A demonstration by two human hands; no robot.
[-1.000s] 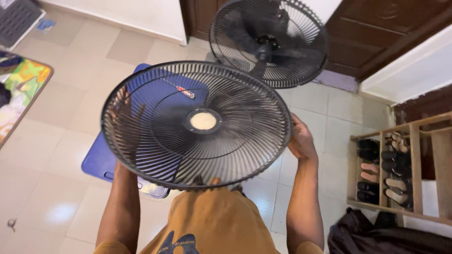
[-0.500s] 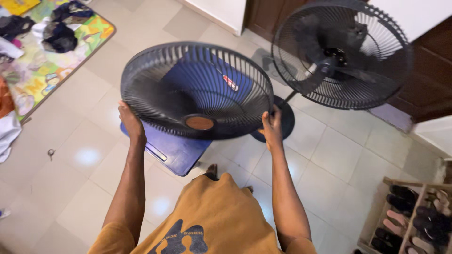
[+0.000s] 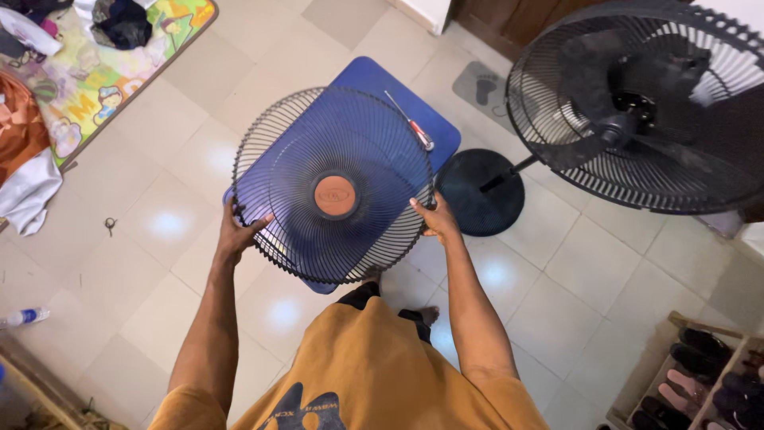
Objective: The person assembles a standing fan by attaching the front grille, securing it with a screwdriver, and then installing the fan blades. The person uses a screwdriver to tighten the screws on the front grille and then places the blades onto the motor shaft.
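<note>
Head view: the round black wire fan guard with a brown centre cap (image 3: pixel 334 187) is held roughly level above a blue square plastic table (image 3: pixel 374 80) on the tiled floor (image 3: pixel 605 263), the left hand (image 3: pixel 237 232) gripping its near-left rim and the right hand (image 3: pixel 434 217) its right rim, the fingers of both curled and pressed onto the outer ring. A red-handled screwdriver (image 3: pixel 411 123) lies on the table beneath, and a black pedestal fan with its blades exposed (image 3: pixel 637 111) stands just beside it to the right. Judged light and springy, with thin spokes liable to bend, the guard is best taken by the stiffer outer ring at opposite sides.
</note>
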